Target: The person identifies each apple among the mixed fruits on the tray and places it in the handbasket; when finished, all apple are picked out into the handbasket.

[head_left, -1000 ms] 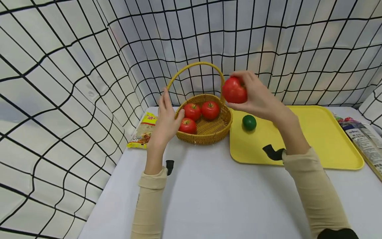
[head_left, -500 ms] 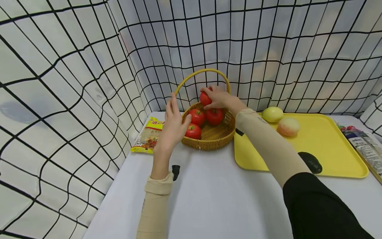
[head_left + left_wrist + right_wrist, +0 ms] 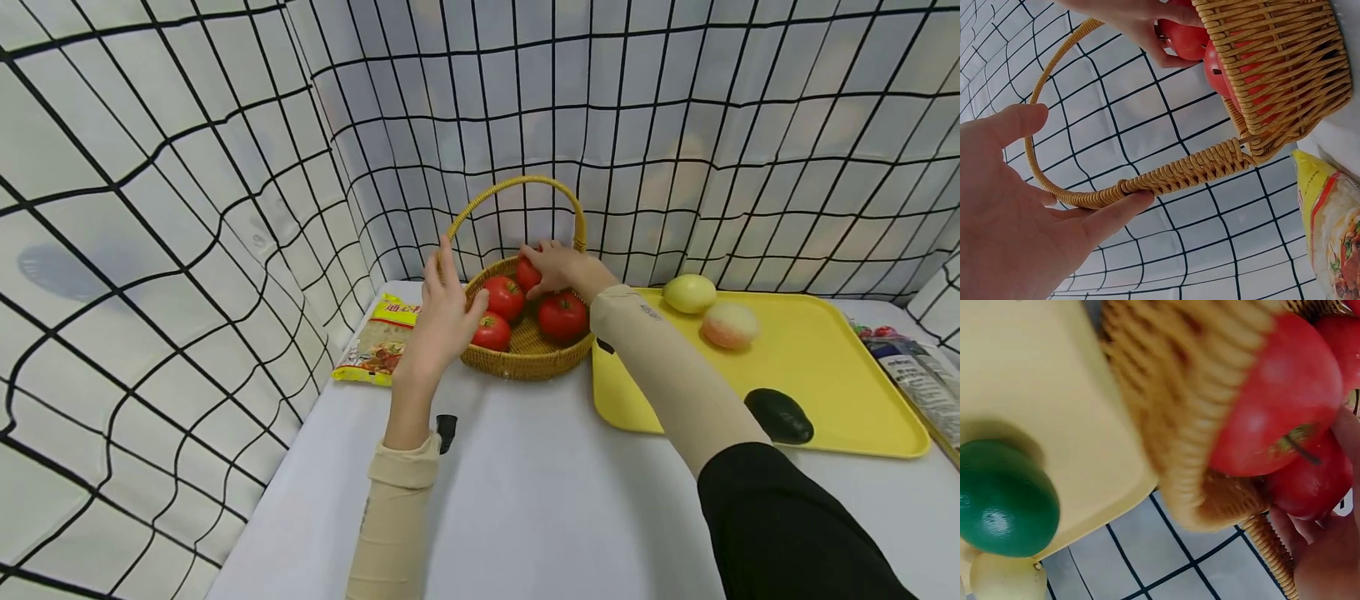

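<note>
A wicker basket [image 3: 528, 367] with an arched handle [image 3: 517, 183] stands at the back of the table. My right hand [image 3: 558, 268] reaches inside and grips a red tomato [image 3: 527, 273] at the basket's back; the right wrist view shows fingers around that tomato [image 3: 1313, 481]. Three more tomatoes lie in the basket: one at the right [image 3: 562, 317], one at the left [image 3: 504, 298], one at the front left [image 3: 491, 332]. At the basket's left side is my left hand [image 3: 442, 321], its straight fingers touching the handle [image 3: 1179, 175] and its thumb apart from them.
Right of the basket, a yellow tray [image 3: 847, 375] carries a lemon [image 3: 690, 293], a peach [image 3: 730, 325] and an avocado [image 3: 780, 415]. A round green fruit [image 3: 1007, 500] shows in the right wrist view. Food packets [image 3: 378, 342] lie left and right; netting surrounds the table.
My right hand has carried the tomato left from over the tray and lowered it into the basket. The right-hand tomato inside has shifted toward the front right. My left hand stays at the handle.
</note>
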Demonstrator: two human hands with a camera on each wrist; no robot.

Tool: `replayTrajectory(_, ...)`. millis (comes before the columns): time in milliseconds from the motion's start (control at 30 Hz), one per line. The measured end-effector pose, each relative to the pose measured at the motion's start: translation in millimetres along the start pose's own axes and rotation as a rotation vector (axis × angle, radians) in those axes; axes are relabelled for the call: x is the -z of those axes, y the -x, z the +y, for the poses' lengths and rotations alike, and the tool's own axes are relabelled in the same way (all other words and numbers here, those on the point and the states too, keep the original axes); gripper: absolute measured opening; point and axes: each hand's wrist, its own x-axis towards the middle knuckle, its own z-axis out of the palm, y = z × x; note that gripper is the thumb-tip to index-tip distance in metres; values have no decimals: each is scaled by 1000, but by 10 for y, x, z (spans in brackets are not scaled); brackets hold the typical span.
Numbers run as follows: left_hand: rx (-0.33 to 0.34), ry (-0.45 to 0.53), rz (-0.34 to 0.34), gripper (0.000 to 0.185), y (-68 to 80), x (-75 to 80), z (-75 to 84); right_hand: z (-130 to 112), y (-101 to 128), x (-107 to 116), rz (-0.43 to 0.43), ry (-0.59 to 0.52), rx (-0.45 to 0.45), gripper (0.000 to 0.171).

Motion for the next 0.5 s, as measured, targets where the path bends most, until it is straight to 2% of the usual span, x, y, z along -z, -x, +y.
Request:
replayTrajectory(233,3,5,-11,93,19,-15,-1,30,71,-83,-15,27,-24,92)
replayTrajectory(500,-13,6,-4,93,23,-8,15,46,138,-133,-14,30,11,80)
